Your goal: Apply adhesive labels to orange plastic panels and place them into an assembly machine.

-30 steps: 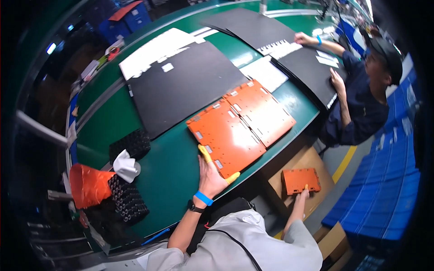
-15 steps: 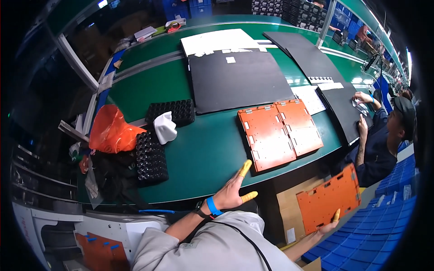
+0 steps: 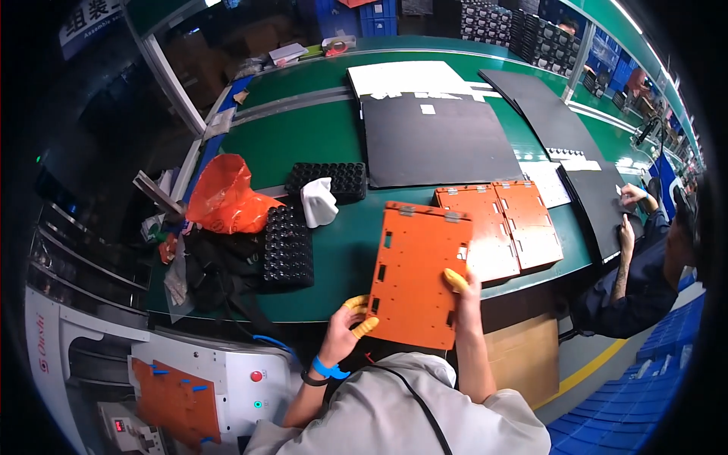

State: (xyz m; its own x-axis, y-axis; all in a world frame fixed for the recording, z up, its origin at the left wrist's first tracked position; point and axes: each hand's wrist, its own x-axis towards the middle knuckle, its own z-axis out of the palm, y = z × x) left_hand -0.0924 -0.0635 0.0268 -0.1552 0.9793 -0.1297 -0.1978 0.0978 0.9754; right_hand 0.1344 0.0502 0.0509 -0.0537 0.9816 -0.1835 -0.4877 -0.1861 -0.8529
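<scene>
A flat orange panel [image 3: 415, 284] with slots, small holes and metal clips along its top edge is held up in front of me, tilted, over the table's near edge. My right hand [image 3: 468, 303] grips its right side, the yellow-covered thumb lying on the face. At the lower left edge, my left hand [image 3: 343, 334] has its yellow-covered fingers and thumb closed about the border; the exact contact is partly hidden. Just beyond, two orange panel stacks [image 3: 529, 224] lie side by side on the green table [image 3: 341, 280], the left one partly covered by the held panel.
Black cupped trays [image 3: 288, 254], a crumpled white wrapper [image 3: 319, 203] and an orange bag [image 3: 227, 199] are at left. Large black sheets [image 3: 440, 144] lie farther back. A co-worker [image 3: 626, 280] works at right beside a cardboard box [image 3: 523, 356]. A white machine [image 3: 246, 379] stands lower left.
My right hand has brought the panel from the lower right to in front of me. My left hand has moved down and left, closing from spread fingers onto the panel's edge. The view has shifted.
</scene>
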